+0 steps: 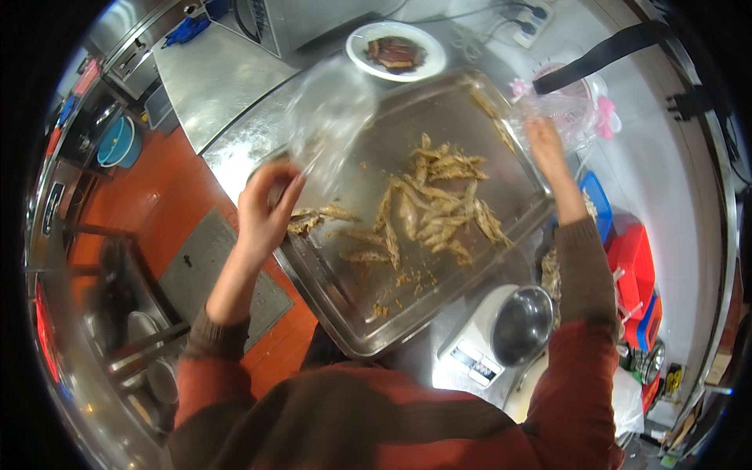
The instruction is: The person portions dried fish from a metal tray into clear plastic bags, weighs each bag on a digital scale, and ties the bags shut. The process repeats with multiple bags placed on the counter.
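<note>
My left hand [267, 202] pinches a clear plastic bag [332, 114] between thumb and fingers. The bag is blurred and hangs over the left far part of a steel tray [329, 305]. My right hand [545, 144] is past the tray's right rim, its fingers at a crumpled clear plastic bag [567, 117]; blur hides whether they grip it. A heap of small fried fish [437, 205] lies mid-tray, with crumbs around it. A few more fish [320, 216] lie by the left rim, below my left hand, and some run along the far right edge.
A white plate of sliced dark meat [395, 54] stands behind the tray. Nearer me is a kitchen scale with a steel bowl [523, 326]. Red plastic baskets [631, 264] and a blue basket [594, 202] line the right wall. A black strap [605, 56] crosses the upper right.
</note>
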The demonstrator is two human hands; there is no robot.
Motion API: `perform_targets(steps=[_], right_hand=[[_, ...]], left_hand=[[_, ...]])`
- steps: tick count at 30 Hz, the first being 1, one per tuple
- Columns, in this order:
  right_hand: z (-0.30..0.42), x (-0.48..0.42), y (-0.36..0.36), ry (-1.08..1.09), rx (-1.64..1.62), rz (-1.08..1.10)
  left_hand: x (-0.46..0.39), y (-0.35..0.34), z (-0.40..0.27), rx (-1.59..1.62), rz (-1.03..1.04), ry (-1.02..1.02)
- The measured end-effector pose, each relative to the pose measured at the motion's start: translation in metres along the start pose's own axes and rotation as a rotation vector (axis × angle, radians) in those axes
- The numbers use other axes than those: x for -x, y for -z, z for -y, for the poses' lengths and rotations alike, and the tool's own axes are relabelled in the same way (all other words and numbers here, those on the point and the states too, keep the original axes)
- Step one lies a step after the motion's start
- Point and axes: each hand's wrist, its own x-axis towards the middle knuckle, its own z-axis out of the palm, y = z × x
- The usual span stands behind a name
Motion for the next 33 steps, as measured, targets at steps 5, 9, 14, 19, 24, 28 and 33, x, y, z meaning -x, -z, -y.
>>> perform_targets(steps=[5, 9, 14, 19, 24, 28, 33], right_hand=[[-0.058, -0.074, -0.098, -0.033, 0.194, 0.303], [-0.088, -0.09, -0.138, -0.288, 0.027, 0.245], [-0.035, -0.05, -0.144, -0.217, -0.091, 0.531], [0.097, 0.049, -0.094, -0.212, -0.408, 0.921], [0.144, 0.052, -0.062, -0.191, -0.683, 0.836], [0.183, 0.009, -0.064, -0.122, -0.927, 0.37], [0.247, -0.013, -0.154, 0.546, -0.498, 0.505]], left_hand=[[0.078, 0.029, 0.04, -0.029, -0.182, 0.202], [0.11, 0.017, 0.061, 0.196, -0.281, 0.331], [0.113, -0.009, 0.061, 0.496, -0.336, 0.418], [0.109, -0.026, 0.054, 0.661, -0.319, 0.407], [0.11, -0.017, 0.054, 0.755, -0.421, 0.41], [0.114, 0.006, 0.049, 0.752, -0.576, 0.33], [0.12, 0.029, 0.044, 0.798, -0.66, 0.296]])
